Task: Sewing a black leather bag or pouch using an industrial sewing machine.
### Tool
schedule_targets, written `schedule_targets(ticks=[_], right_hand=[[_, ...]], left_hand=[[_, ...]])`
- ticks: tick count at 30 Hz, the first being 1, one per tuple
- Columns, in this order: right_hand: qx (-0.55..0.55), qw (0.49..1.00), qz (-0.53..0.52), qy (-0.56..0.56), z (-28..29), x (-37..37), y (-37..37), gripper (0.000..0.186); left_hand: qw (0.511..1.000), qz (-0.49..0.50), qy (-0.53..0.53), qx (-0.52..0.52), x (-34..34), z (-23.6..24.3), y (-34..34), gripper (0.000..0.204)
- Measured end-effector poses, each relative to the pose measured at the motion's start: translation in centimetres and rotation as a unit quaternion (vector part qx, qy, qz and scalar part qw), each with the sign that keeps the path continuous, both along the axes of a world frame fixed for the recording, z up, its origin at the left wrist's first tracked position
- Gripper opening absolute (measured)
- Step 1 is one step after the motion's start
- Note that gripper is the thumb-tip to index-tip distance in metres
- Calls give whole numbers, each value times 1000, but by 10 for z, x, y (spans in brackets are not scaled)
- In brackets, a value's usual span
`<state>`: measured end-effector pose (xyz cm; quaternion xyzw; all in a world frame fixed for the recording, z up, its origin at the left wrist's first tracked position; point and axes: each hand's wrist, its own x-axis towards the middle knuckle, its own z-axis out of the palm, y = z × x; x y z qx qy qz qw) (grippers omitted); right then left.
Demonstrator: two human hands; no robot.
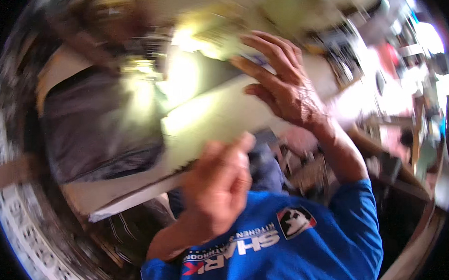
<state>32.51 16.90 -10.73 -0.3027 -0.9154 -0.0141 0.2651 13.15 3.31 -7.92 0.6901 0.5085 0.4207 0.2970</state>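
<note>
Right hand (287,87) is held over the pale table (228,107), fingers loosely spread; contact with the dark strip (214,73) near the fingertips cannot be told. Left hand (216,185) is blurred, fingers curled; whether anything is pinched cannot be told. Large dark piece (101,128) is laid at table's left.

White-and-red lettering (242,248) crosses the blue shirt (320,256) — dark capitals (41,246) line a white strip (9,194).

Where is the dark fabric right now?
In the head view, the dark fabric lies on the left part of the pale tabletop, beyond and left of the left hand.
</note>
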Motion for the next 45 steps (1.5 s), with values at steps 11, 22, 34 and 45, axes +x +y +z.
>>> schedule_targets(ticks=[11, 22, 34, 45], right_hand=[[-566, 788, -225, 82, 23, 193, -224, 39], [-387, 718, -574, -77, -146, 318, -369, 12], [-310, 828, -460, -77, -256, 279, -508, 23], [-371, 552, -744, 67, -219, 286, -444, 76]], left_hand=[[972, -146, -170, -73, 83, -18, 3, 22], [763, -605, -35, -226, 153, -189, -96, 26], [949, -277, 59, -137, 11, -76, -9, 29], [906, -349, 123, -207, 31, -90, -28, 36]])
